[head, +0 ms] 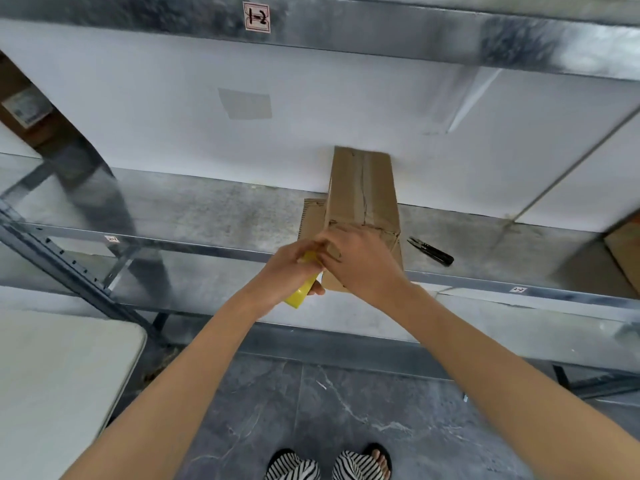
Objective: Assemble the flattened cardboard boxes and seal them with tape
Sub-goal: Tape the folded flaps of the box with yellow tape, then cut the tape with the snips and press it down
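A grey metal shelf (pixel 207 216) is spanning the whole view, with a white wall panel running along its back edge. A pale folding table (pixel 52 375) is standing below it at the lower left, over a dark marbled floor (pixel 346 410).

The cardboard box (pixel 363 188) is lying lengthwise on the shelf, right of its middle. Its far end is touching the back panel and its near end is reaching the front edge; a taped seam is running down its top face. A flattened piece of cardboard (pixel 313 216) is showing from under the box's left side. More cardboard (pixel 623 251) is resting at the shelf's right end, cut off by the frame.

Both hands are meeting at the box's near left corner, over the shelf's front edge. The left hand (pixel 291 268) is gripping a yellow tape roll (pixel 299 296), fingers curled round it, the roll hanging just below the edge. The right hand (pixel 360 261) is resting on the box's near end, its fingers bent toward the left hand (whether they are pinching tape or only pressing the cardboard, I cannot tell).

A black cutter (pixel 431 251) is lying near the front edge, just right of the box and apart from it.
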